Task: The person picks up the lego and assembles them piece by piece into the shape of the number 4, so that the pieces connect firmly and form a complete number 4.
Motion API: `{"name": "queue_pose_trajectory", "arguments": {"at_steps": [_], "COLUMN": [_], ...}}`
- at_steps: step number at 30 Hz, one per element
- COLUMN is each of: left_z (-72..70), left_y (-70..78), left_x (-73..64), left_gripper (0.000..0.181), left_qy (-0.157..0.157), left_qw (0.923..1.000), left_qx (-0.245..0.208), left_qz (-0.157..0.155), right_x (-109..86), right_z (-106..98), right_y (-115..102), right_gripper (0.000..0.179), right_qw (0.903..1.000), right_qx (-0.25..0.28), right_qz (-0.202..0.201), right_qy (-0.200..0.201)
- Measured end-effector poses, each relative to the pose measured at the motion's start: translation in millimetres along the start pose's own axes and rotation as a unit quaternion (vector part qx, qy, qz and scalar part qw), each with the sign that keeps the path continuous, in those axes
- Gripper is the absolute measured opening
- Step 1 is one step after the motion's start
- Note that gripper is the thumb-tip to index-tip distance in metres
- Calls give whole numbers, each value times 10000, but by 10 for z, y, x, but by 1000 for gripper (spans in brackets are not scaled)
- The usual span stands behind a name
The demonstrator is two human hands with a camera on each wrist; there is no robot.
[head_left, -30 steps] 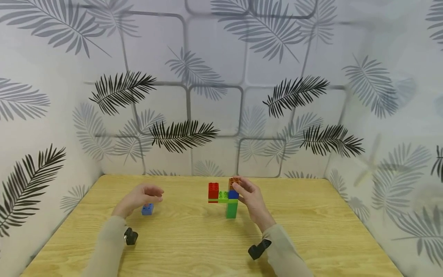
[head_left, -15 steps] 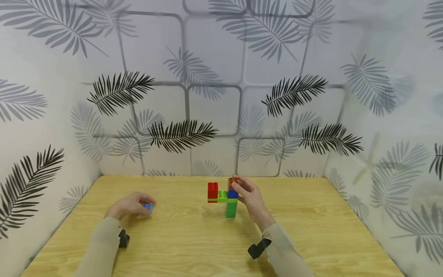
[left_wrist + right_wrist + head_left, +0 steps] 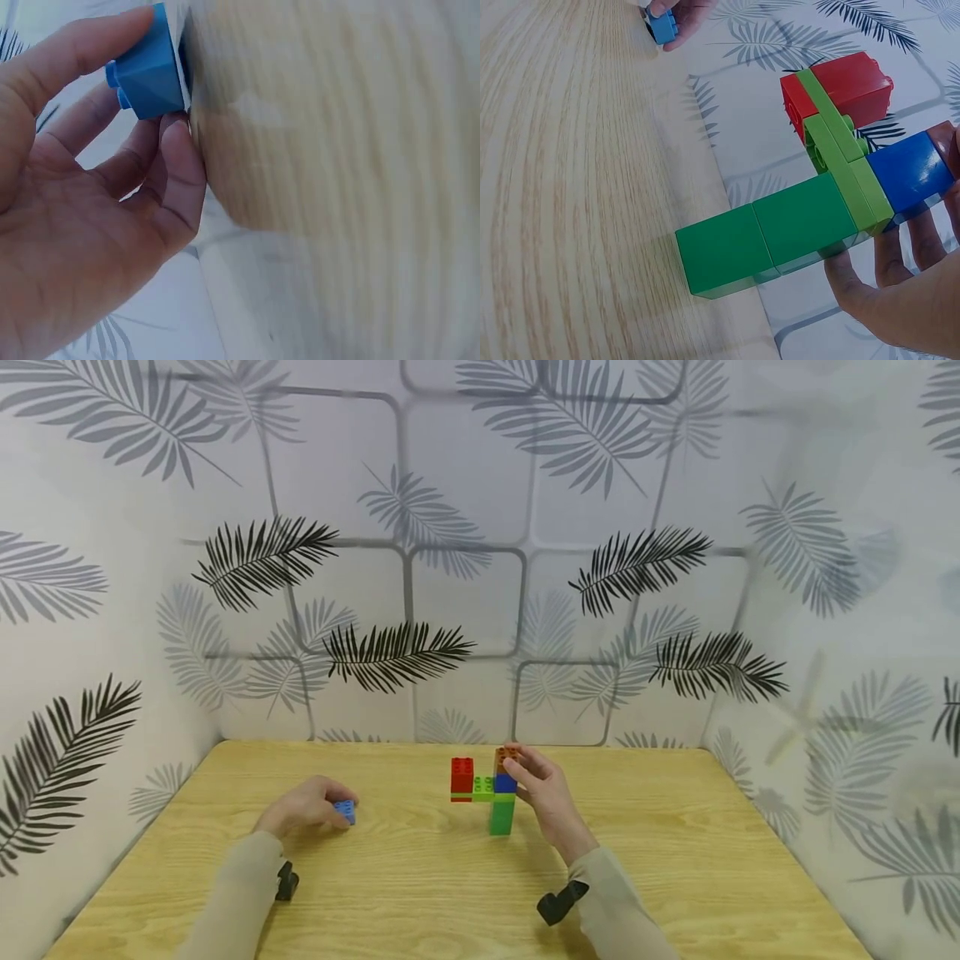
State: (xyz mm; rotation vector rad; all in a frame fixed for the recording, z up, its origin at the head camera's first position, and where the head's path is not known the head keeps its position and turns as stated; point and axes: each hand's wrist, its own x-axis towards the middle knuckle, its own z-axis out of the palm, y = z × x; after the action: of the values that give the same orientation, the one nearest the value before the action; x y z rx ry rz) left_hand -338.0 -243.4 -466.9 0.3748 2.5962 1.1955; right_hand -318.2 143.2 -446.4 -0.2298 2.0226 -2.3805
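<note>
Between its thumb and fingers my left hand (image 3: 306,806) pinches a light blue toy brick (image 3: 345,811), low at the tabletop. In the left wrist view that brick (image 3: 154,71) has its studs turned toward the palm. My right hand (image 3: 550,793) grips the upper column of a built brick piece, at its brown top brick (image 3: 506,757) and dark blue brick (image 3: 911,176). Below these come lime green plates (image 3: 844,169) and two stacked green bricks (image 3: 765,236). A red brick (image 3: 462,776) sits on the plates' left end, with more red underneath. The column is upright; whether it touches the table cannot be told.
Both hands work over a wood-grain table (image 3: 420,893). Behind it and at both sides rise walls with a leaf pattern (image 3: 465,593). A dark camera is strapped at each wrist.
My left hand has come down onto the light blue brick, taken hold of it, and moved it slightly to the right. The right hand and its brick piece stay in place.
</note>
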Motion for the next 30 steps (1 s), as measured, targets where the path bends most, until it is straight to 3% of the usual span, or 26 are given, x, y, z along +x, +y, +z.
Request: {"name": "queue_pose_trajectory", "arguments": {"at_steps": [11,19,22,30], "left_z": [219,358,400,521], "left_y": [173,415,509,637], "left_x": [104,261,300,360], "left_gripper": [50,50,48,47], "left_qy": [35,693,861,1457], "left_qw": [9986,9937,9913,9776], "left_qx": [-454,-358,-476,-435], "left_qz": [265,803,874,1453], "right_x": [9,2,6,-3], "right_z": [-7,-3,-5,3], "right_y": [44,28,23,21], "right_gripper": [54,52,53,55], "right_qw": [10000,9999,9999,10000], "right_qx": [-79,-134,-118,-63], "right_qz": [40,-2,-8,32], "right_qy": [-19,44,29,37]}}
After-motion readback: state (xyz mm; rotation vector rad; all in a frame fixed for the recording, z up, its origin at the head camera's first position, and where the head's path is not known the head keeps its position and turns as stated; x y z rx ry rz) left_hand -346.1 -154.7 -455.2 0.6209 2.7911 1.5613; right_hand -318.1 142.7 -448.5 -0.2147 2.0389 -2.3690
